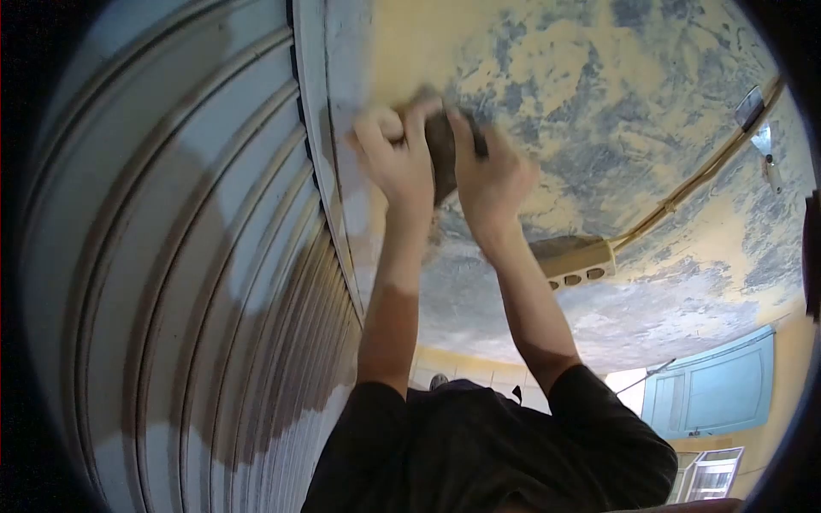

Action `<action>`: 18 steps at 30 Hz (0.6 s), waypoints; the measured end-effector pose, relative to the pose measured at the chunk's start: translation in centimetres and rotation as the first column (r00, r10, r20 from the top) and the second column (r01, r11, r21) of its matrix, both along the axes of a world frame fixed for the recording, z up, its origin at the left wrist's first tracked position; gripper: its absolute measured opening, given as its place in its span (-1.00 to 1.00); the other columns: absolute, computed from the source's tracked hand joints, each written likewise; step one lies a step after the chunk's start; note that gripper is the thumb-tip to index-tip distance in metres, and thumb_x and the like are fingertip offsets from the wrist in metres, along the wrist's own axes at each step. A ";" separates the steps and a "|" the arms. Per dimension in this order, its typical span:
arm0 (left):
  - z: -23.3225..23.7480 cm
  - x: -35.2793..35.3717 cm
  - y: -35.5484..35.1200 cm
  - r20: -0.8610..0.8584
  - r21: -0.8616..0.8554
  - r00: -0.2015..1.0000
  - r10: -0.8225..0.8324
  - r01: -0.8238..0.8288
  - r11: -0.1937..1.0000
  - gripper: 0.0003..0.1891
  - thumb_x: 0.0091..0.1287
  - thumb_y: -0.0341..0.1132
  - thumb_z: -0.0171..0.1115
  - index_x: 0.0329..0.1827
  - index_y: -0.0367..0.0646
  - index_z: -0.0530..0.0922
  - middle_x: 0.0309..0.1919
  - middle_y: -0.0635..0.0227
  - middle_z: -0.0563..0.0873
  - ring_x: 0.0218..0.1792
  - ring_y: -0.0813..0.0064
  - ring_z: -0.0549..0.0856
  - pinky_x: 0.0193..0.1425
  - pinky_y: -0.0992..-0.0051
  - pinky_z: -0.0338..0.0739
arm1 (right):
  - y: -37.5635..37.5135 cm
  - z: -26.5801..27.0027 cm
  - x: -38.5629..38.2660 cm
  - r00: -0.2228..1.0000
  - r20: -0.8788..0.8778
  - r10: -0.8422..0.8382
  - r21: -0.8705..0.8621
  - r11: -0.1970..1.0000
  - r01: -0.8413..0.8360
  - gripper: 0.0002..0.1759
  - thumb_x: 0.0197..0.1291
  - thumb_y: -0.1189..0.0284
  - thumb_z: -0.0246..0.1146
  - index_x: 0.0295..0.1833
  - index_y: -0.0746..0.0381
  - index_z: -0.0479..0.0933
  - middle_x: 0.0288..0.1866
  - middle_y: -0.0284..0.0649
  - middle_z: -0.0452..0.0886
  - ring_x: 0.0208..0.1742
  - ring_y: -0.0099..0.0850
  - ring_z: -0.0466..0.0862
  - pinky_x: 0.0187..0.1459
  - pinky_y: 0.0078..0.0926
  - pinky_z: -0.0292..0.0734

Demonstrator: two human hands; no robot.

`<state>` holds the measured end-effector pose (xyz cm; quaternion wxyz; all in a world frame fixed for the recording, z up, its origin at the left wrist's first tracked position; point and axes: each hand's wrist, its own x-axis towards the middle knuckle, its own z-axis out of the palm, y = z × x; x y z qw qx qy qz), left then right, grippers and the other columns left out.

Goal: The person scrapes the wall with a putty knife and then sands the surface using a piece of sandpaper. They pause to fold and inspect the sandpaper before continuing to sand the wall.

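Both my hands are raised against a wall (556, 120) with patchy yellow and grey paint. My left hand (399, 158), fingers curled, grips the left side of a dark brown flat piece (440, 154) near the wall's left edge. My right hand (496, 179) is closed on the right side of the same piece, and a dark edge shows beside its fingers. Motion blurs the fingertips and the piece, so its exact kind cannot be made out.
A ribbed metal shutter (197, 239) stands close on the left. Below my right hand a socket strip (586, 263) is fixed to the wall, with a cable (676, 201) running up right. A putty knife (769, 158) is at far right. A blue cabinet door (714, 385) shows lower right.
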<state>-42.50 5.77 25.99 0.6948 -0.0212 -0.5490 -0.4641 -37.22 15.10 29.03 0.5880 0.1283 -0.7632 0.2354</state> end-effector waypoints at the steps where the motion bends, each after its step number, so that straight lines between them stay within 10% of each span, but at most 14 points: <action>1: -1.6 0.3 0.6 -0.028 0.001 1.000 0.002 -0.002 1.000 -0.56 0.13 -0.46 0.65 -0.34 -0.15 0.39 -0.50 0.49 0.35 -0.52 0.53 0.33 -0.32 0.49 0.39 | 0.6 -1.9 0.4 1.000 -0.001 -0.001 -0.017 1.000 0.001 -0.56 0.27 0.29 0.49 -0.56 0.23 0.49 -0.63 -0.02 0.53 -0.66 -0.09 0.55 -0.57 -0.27 0.44; 3: -2.1 0.2 1.5 -0.001 0.082 0.980 -0.200 0.199 0.977 -0.56 0.13 -0.46 0.65 -0.34 -0.16 0.39 -0.53 0.49 0.35 -0.51 0.51 0.34 -0.36 0.48 0.38 | 0.9 -1.1 -0.1 0.998 -0.054 -0.006 -0.043 0.999 0.004 -0.56 0.26 0.29 0.49 -0.56 0.24 0.49 -0.64 -0.02 0.53 -0.67 -0.10 0.55 -0.57 -0.29 0.45; 10: 12.3 0.1 -1.2 0.024 0.072 0.990 -0.139 0.137 0.988 -0.60 0.14 -0.32 0.64 -0.38 -0.09 0.44 -0.58 0.44 0.39 -0.44 0.32 0.39 -0.16 0.22 0.35 | -1.0 11.6 -1.5 0.993 -0.104 0.053 0.004 0.999 -0.053 -0.55 0.27 0.28 0.46 -0.58 0.27 0.48 -0.66 0.05 0.51 -0.63 0.00 0.58 -0.52 -0.22 0.49; 18: 4.6 1.4 2.0 0.075 0.051 0.987 -0.140 0.136 0.989 -0.63 0.20 -0.25 0.60 -0.35 -0.08 0.45 -0.57 0.44 0.44 -0.36 0.27 0.43 -0.25 0.22 0.38 | 1.3 4.1 1.1 0.998 0.062 0.012 -0.116 0.993 -0.005 -0.56 0.29 0.26 0.43 -0.56 0.29 0.51 -0.66 0.06 0.51 -0.59 0.02 0.61 -0.52 -0.18 0.47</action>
